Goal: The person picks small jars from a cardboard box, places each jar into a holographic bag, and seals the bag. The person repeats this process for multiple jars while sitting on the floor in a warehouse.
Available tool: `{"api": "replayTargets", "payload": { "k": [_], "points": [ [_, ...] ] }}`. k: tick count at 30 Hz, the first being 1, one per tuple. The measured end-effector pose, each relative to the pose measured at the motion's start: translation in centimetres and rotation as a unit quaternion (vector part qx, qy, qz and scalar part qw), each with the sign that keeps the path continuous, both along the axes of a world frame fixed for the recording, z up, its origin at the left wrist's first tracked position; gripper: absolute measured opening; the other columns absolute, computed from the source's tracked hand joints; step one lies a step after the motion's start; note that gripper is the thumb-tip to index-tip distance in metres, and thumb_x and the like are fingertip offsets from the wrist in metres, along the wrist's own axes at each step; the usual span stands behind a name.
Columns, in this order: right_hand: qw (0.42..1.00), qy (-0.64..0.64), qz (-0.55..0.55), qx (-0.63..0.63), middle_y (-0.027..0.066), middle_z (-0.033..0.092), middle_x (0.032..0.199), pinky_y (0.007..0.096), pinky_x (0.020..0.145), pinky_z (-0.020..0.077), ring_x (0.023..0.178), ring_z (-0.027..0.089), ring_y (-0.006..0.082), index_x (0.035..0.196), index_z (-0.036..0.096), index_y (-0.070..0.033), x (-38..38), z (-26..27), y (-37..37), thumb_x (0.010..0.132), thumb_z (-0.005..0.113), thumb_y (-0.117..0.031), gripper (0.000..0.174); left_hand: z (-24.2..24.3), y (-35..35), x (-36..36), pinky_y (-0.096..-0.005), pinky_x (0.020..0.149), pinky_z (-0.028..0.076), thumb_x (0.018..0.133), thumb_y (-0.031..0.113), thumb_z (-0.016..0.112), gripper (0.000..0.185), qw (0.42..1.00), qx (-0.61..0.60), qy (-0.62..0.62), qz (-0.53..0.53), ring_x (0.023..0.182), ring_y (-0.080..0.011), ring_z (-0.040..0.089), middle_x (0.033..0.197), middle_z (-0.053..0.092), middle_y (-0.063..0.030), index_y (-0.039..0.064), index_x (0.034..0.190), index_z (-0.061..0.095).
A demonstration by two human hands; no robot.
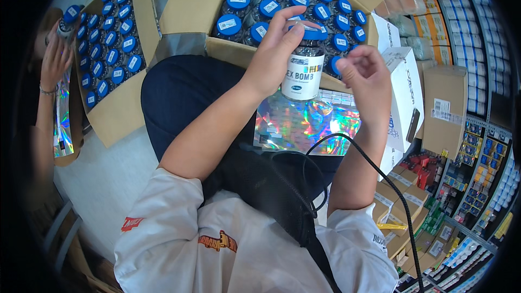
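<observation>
My left hand (pixel 273 55) grips a clear plastic jar (pixel 303 75) by its blue lid, fingers over the top and thumb at the near side. The jar stands upright, with a white printed label facing me and dark contents behind the clear wall. Just right of it, apart from the jar, is my right hand (pixel 364 73), fingers loosely curled and nothing visible in it. Below the jar, a sheet of shiny holographic stickers (pixel 301 124) lies across my lap. Beyond my hands, an open cardboard box (pixel 232 51) holds rows of similar blue-lidded jars (pixel 238 0).
At left, another person's hand (pixel 55 59) holds a jar beside a second open carton (pixel 122 118) of jars. White boxes (pixel 401 101) stand close on the right, near a brown carton (pixel 443 106) and stocked shelves (pixel 474 49). A black cord (pixel 401 199) loops past my right forearm.
</observation>
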State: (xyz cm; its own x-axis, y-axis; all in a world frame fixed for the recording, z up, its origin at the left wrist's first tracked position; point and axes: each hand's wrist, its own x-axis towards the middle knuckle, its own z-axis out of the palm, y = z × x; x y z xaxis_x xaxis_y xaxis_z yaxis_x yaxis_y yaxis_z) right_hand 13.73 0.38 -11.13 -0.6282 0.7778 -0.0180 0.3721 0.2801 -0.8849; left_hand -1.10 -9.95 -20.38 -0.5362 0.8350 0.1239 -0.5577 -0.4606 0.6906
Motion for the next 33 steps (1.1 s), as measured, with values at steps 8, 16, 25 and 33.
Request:
{"api": "replayTargets", "payload": {
  "k": [8, 16, 25, 33],
  "points": [
    [0.992, 0.094, -0.084, -0.007, -0.0020, 0.064, 0.078, 0.0194, 0.060, 0.0419, 0.070, 0.055, 0.0010, 0.100, 0.060, -0.003, 2.8, -3.2, 0.9, 0.093, 0.078, -0.010, 0.020, -0.7, -0.2, 0.0, -0.0398, 0.095, 0.058, 0.109, 0.028, 0.047, 0.050, 0.994, 0.031, -0.039, -0.102, 0.115, -0.0293, 0.068, 0.130, 0.064, -0.0201, 0.005, 0.153, 0.040],
    [0.980, 0.101, -0.169, -0.028, -0.0032, 0.062, 0.079, 0.0192, 0.058, 0.0386, 0.067, 0.054, 0.0014, 0.098, 0.062, -0.004, 14.6, -10.4, 0.7, 0.103, 0.066, -0.014, 0.011, 3.1, 2.8, -0.5, -0.0341, 0.108, 0.048, 0.097, 0.010, 0.071, 0.060, 0.974, 0.033, 0.215, 0.056, 0.127, -0.0209, 0.059, 0.138, 0.062, -0.0147, 0.006, 0.151, 0.044],
    [0.969, 0.203, -0.138, -0.040, -0.0002, 0.059, 0.075, 0.0240, 0.059, 0.0410, 0.065, 0.052, 0.0064, 0.111, 0.065, -0.003, 16.8, -13.1, -0.2, 0.108, 0.058, -0.027, 0.025, -0.1, 3.9, 1.8, -0.0431, 0.115, 0.042, 0.084, 0.014, 0.082, 0.062, 0.606, -0.189, 0.770, 0.065, 0.140, -0.0347, 0.053, 0.145, 0.062, -0.0149, 0.009, 0.143, 0.061],
    [0.966, 0.210, -0.137, -0.065, -0.0006, 0.059, 0.076, 0.0230, 0.059, 0.0410, 0.065, 0.053, 0.0067, 0.113, 0.065, -0.002, 17.6, -13.2, 0.0, 0.110, 0.054, -0.027, 0.028, 3.7, -2.3, 0.5, -0.0306, 0.077, 0.054, 0.095, 0.022, 0.076, 0.026, 0.668, -0.453, 0.589, -0.039, 0.084, -0.0157, 0.069, 0.094, 0.076, -0.0088, 0.002, 0.113, 0.074]
  ]
}}
